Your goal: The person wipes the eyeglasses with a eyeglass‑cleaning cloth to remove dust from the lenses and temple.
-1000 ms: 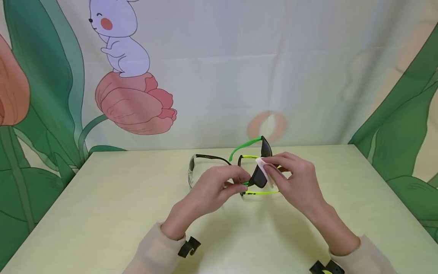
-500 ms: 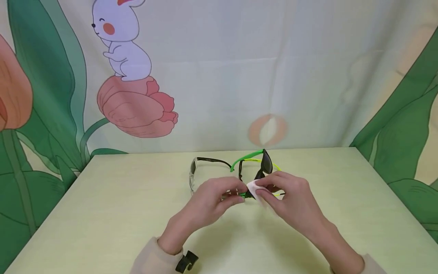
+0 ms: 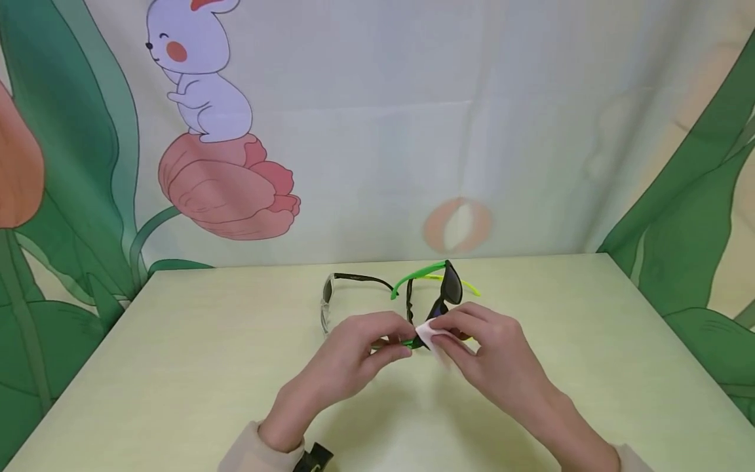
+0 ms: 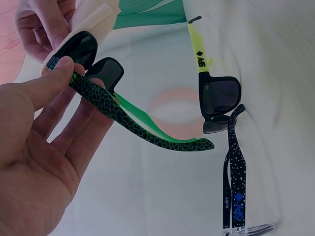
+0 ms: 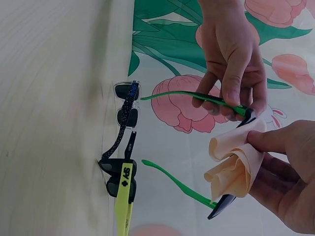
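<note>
Three pairs of sunglasses: green-armed pair held up over the bench, pale cloth at the near lens. Left hand: fingers pinching the near arm by the hinge. Right hand: fingers pinching the cloth. Probably light, stiff plastic, with slick, scratch-prone lenses; best gripped at hinge or rim. Slim curved arms, crackle-patterned outside on the near one. Thin, limp, folded cloth. Farther off: yellow-armed pair, clear-framed pair to its left.
</note>
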